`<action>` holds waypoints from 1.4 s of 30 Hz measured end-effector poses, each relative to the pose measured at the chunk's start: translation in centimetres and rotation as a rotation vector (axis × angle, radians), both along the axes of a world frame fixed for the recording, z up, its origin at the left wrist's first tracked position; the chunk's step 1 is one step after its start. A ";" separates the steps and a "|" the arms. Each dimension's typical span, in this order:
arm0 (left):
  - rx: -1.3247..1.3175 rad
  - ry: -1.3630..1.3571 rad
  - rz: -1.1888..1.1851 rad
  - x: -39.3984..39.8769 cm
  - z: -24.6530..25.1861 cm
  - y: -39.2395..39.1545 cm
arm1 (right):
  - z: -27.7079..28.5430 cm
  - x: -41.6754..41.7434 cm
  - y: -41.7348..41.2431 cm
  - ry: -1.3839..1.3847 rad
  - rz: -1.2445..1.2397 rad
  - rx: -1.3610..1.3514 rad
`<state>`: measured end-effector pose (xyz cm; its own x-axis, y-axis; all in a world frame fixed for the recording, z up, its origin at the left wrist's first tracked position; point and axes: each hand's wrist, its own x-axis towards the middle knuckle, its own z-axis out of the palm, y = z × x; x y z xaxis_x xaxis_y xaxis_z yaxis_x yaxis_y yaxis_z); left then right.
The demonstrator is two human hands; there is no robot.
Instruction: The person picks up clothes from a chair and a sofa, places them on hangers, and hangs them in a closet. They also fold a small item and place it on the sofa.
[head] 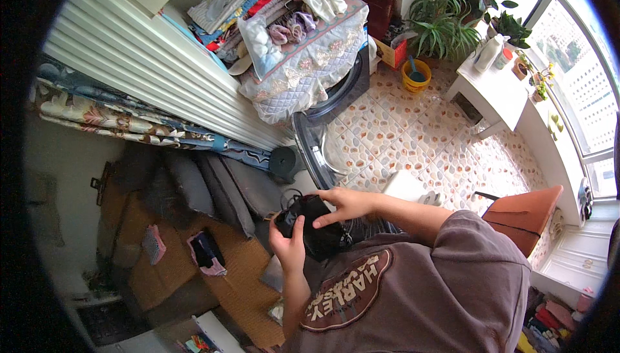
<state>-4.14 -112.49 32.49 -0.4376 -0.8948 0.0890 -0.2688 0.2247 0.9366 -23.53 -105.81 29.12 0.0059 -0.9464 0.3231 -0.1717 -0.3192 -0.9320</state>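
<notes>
In front of my chest is a black cloth item [325, 237], bunched up, with thin black cords looping from its top; it looks like a pouch or a folded garment, but I cannot tell which. My left hand [289, 244] grips its left side, thumb on top. From the right, my right hand [341, 204] holds the upper edge, fingers behind the cloth and thumb in front. The parts under my fingers are hidden.
A front-loading washing machine with its round door [315, 152] open stands ahead, clothes [295, 28] piled on its quilted cover [290, 94]. Folded garments [207, 252] lie on a woven mat [242, 275] at left. An orange-brown chair [525, 217] and white table [501, 84] are at right.
</notes>
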 end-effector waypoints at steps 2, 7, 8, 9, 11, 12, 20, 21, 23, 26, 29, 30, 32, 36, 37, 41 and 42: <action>-0.043 0.110 0.026 -1.8 -0.1 -0.8 | 0.5 0.5 0.4 -0.084 0.063 0.299; 0.218 0.419 0.076 -7.6 -1.3 -2.3 | 1.1 -0.7 1.3 -0.223 -0.176 0.313; 0.334 0.481 0.102 -8.7 -1.6 -2.4 | 1.0 -1.6 1.6 -0.189 -0.184 0.330; 0.431 0.600 0.083 -9.7 -1.9 -2.6 | 0.8 -2.7 2.0 -0.159 -0.184 0.369; 0.545 0.518 0.130 -11.6 -2.7 -3.4 | -0.1 -5.0 2.0 -0.069 -0.167 0.389; 0.597 0.513 0.136 -12.4 -3.2 -3.7 | -0.7 -6.0 2.1 -0.090 -0.155 0.358; 0.724 0.078 -0.139 -20.9 -12.9 -7.2 | -9.7 -25.6 4.0 -0.013 -0.610 0.593; 0.725 0.095 -0.111 -22.2 -14.3 -7.2 | -11.6 -30.3 3.9 0.037 -0.758 0.652; 0.785 0.056 -0.026 -24.8 -16.9 -7.2 | -15.6 -40.3 3.8 0.079 -1.031 0.609; 0.805 -0.188 0.077 -29.0 -19.8 -5.8 | -21.9 -55.6 2.1 0.398 -1.220 0.515; 0.984 -0.455 0.178 -33.6 -21.3 -2.6 | -28.3 -69.1 -2.3 0.578 -1.256 0.613; 1.028 -0.478 0.162 -35.0 -21.5 -1.4 | -30.2 -72.7 -4.2 0.660 -1.182 0.601; 1.117 -0.525 0.161 -37.9 -22.1 0.3 | -34.3 -78.8 -8.8 0.778 -1.046 0.605; 1.089 -0.692 0.100 -41.2 -23.1 2.6 | -41.9 -86.2 -17.6 0.979 -0.858 0.588; 1.088 -0.709 0.122 -41.6 -23.5 2.9 | -43.6 -87.2 -18.8 0.995 -0.847 0.566; 0.811 -0.781 0.110 -41.7 -24.4 3.9 | -50.5 -89.2 -24.0 0.907 -0.559 1.183; 0.685 -0.789 0.077 -41.6 -24.6 4.1 | -52.3 -89.5 -24.4 0.878 -0.544 1.198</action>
<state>-45.74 -108.42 7.93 -0.0905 -0.6741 -0.7331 -0.8498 -0.3315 0.4097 -113.00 -130.17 -23.17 -0.6298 -0.5910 -0.5041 -0.6150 0.7758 -0.1411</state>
